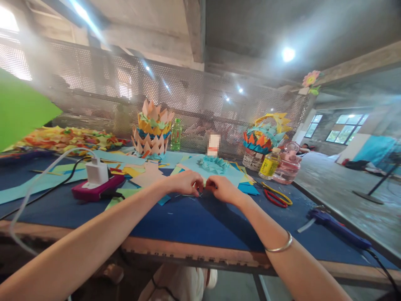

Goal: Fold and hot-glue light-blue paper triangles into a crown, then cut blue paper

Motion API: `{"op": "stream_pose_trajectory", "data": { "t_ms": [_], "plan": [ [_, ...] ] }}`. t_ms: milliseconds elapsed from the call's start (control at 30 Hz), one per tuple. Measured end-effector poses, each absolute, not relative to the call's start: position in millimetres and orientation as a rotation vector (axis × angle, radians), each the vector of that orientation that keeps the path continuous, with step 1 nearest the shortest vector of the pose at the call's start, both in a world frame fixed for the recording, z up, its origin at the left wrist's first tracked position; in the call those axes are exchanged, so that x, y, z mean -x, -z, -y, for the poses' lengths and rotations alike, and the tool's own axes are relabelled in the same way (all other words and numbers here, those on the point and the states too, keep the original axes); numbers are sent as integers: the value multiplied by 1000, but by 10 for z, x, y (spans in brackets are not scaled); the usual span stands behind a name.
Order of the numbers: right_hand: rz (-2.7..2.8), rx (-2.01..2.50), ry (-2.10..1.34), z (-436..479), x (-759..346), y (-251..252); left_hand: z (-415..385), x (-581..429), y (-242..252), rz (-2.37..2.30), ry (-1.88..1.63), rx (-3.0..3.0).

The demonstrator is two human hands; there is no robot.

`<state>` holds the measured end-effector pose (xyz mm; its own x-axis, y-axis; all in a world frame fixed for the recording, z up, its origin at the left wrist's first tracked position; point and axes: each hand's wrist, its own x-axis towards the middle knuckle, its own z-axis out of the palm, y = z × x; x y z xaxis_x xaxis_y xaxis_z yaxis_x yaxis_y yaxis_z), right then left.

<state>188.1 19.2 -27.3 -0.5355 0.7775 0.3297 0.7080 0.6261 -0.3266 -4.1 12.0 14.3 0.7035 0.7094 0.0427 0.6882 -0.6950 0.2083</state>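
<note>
My left hand (pixel 188 182) and my right hand (pixel 222 189) come close together above the middle of the blue table. Both have their fingers curled in a pinch, and whatever lies between the fingertips is too small to make out. Just beyond them is a ring of folded turquoise paper points (pixel 216 164), resting on light blue paper sheets (pixel 196 162). To the right of my right hand lie scissors (pixel 277 195) with red and yellow handles. Thin scraps lie on the table under my left fingertips.
A purple power strip (pixel 97 187) with a white charger (pixel 96 172) sits left, its cables crossing the table. Two layered paper-petal pieces (pixel 152 131) (pixel 266 133) stand behind. Bottles (pixel 176 134) (pixel 269 164) and a pink jug (pixel 286 167) stand around. A blue glue gun (pixel 340 228) lies right.
</note>
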Motion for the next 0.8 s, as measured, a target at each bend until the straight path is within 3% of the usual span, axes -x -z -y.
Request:
{"op": "stream_pose_trajectory", "data": {
  "t_ms": [800],
  "plan": [
    [2402,1202,-420,-75,-1781,219,-130,148,-247,-1169,88,-2594]
  ]
}}
